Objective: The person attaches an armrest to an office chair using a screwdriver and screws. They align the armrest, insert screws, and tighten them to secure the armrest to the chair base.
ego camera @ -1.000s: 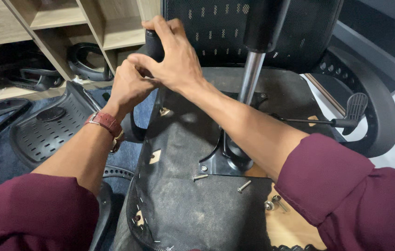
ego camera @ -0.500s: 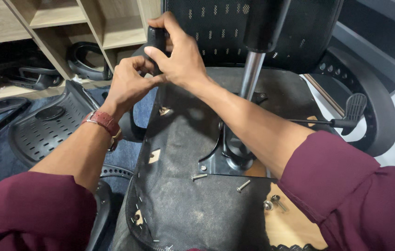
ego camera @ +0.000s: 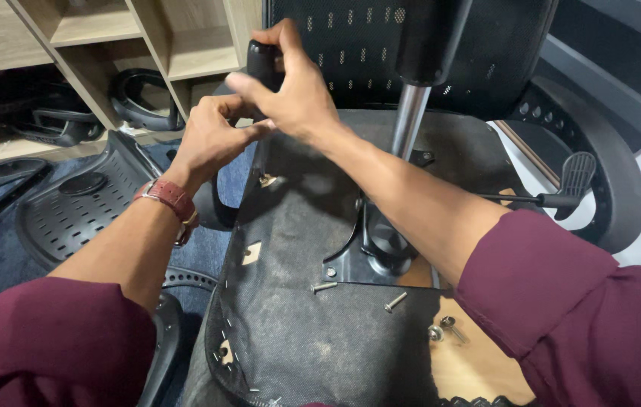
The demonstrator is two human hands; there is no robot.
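our right hand (ego camera: pixel 298 90) wraps the black armrest (ego camera: pixel 264 60) of the upturned chair seat (ego camera: pixel 298 249). our left hand (ego camera: pixel 211 139) pinches its fingertips together just beside it.

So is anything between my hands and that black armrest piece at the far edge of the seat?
Nothing visible. The right hand is already wrapped on the black armrest piece, and the left hand sits just below it, fingers pinched by the seat edge. The loose screws lie nearer you, out of the way.

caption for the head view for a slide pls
Both hands, left hand and right hand, work at a black armrest of an upturned office chair.
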